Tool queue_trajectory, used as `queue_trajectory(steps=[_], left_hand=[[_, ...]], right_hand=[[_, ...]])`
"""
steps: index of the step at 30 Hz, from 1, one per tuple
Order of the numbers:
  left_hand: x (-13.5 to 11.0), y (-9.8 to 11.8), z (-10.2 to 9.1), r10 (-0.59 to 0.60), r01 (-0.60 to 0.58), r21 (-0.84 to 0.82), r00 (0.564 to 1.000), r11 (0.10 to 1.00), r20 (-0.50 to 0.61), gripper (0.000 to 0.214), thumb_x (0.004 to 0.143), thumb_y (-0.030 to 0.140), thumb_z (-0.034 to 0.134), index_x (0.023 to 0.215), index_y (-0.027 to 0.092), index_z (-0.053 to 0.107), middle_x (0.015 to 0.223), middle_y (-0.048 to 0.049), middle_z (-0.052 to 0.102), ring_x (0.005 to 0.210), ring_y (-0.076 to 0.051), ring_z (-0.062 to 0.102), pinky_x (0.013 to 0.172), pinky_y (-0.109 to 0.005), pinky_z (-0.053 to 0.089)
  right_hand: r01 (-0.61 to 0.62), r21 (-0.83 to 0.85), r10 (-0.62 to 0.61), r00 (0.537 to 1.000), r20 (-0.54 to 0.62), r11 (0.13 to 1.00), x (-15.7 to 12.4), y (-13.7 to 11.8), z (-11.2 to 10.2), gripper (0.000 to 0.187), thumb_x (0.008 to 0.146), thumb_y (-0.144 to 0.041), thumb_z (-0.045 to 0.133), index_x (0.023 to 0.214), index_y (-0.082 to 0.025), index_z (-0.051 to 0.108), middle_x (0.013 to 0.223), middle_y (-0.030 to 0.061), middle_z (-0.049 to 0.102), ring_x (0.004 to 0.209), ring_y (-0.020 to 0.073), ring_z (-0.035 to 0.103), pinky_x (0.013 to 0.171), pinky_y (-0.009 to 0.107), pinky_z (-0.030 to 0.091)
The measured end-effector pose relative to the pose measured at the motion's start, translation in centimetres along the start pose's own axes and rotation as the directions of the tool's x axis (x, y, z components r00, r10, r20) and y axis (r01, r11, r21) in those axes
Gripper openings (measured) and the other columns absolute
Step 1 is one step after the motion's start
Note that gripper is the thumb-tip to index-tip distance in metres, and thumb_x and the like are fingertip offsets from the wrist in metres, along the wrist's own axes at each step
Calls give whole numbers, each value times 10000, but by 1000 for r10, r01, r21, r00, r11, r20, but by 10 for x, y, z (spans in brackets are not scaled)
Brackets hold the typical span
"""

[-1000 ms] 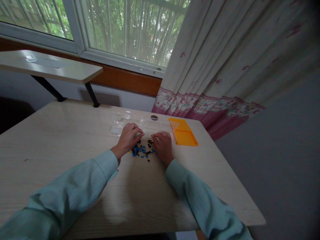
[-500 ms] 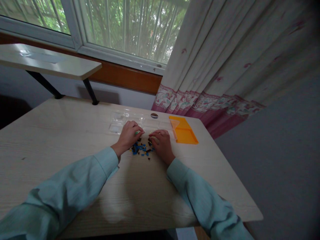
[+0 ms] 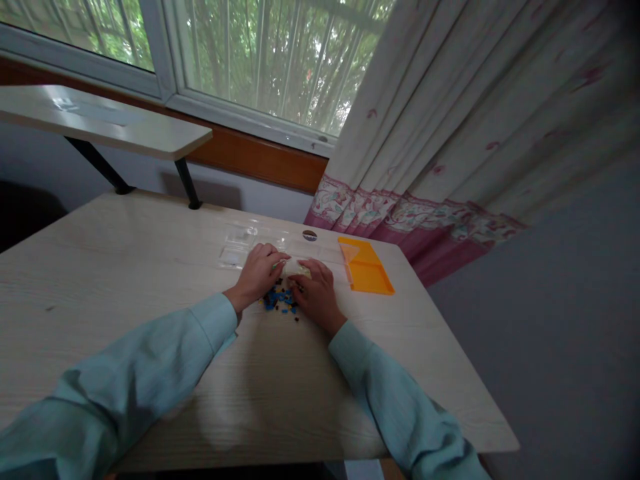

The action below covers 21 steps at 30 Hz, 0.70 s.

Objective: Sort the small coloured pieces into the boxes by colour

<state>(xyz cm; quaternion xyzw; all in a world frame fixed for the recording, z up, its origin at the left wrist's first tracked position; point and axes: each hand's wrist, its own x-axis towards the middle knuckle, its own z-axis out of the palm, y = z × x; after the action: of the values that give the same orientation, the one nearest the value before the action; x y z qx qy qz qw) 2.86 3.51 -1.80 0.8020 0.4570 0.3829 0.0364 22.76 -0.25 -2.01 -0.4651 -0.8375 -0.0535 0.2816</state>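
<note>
My left hand [image 3: 257, 273] and my right hand [image 3: 316, 293] meet over a small heap of blue, black and brown pieces [image 3: 281, 300] on the wooden table [image 3: 125, 267]. Both hands have their fingers curled in a pinch. Between the fingertips is a small pale thing [image 3: 295, 268] with a green bit at its left end; I cannot make out what it is. Both arms wear light blue sleeves.
A clear plastic compartment tray [image 3: 240, 243] lies just beyond the hands. An orange tray [image 3: 366, 267] sits to the right near the table's far corner, and a small dark round thing [image 3: 309, 235] beside it. A curtain hangs at right; a white bench stands under the window.
My right hand has moved left and closed in against my left hand, so the fingertips now touch over the pieces. The view has shifted slightly.
</note>
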Motion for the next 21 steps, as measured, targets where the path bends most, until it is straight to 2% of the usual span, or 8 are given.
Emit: queue_trajectory(steps=[6, 11, 15, 18, 21], left_hand=[[0, 2, -3, -13, 13, -32, 1000, 999, 10, 250, 910, 198, 530, 1077, 214, 715, 926, -72, 562, 929, -232, 491, 840, -388, 430], [-1, 3, -5, -12, 12, -47, 1000, 999, 13, 248, 900, 192, 537, 1076, 212, 711, 928, -70, 564, 941, -235, 494, 848, -390, 434], [-1, 3, -4, -14, 15, -52, 1000, 999, 20, 253, 908, 193, 529, 1085, 215, 708, 933, -71, 561, 952, -235, 497, 853, -394, 435], [-1, 2, -4, -12, 13, -57, 1000, 998, 20, 255, 906, 186, 527, 1085, 214, 706, 930, -70, 554, 949, -234, 497, 849, -393, 436], [-1, 2, -4, 6, -4, -61, 1000, 998, 25, 251, 899, 173, 531, 1072, 210, 708, 927, -70, 556, 942, -234, 497, 854, -395, 434]], right_hand=[[-9, 34, 8, 1000, 26, 999, 2, 2, 0, 154, 901, -318, 607, 965, -281, 742, 1352, 62, 562, 1346, 273, 392, 1133, 481, 310], [-39, 98, 36, 999, 34, 994, 3, 8, 4, 78, 864, -297, 665, 888, -270, 734, 1289, 58, 602, 1305, 274, 437, 1110, 495, 339], [-7, 128, 4, 1000, 19, 992, 3, 8, 5, 59, 866, -277, 658, 870, -244, 706, 1264, 65, 613, 1311, 275, 432, 1107, 494, 345], [12, 168, -1, 998, -66, 986, 4, 5, 1, 65, 885, -259, 624, 879, -238, 686, 1218, 66, 625, 1260, 250, 474, 1092, 465, 366], [-57, 201, 111, 957, -267, 978, 6, 5, -5, 99, 915, -285, 580, 904, -233, 663, 1106, 73, 633, 1125, 224, 541, 1022, 434, 417]])
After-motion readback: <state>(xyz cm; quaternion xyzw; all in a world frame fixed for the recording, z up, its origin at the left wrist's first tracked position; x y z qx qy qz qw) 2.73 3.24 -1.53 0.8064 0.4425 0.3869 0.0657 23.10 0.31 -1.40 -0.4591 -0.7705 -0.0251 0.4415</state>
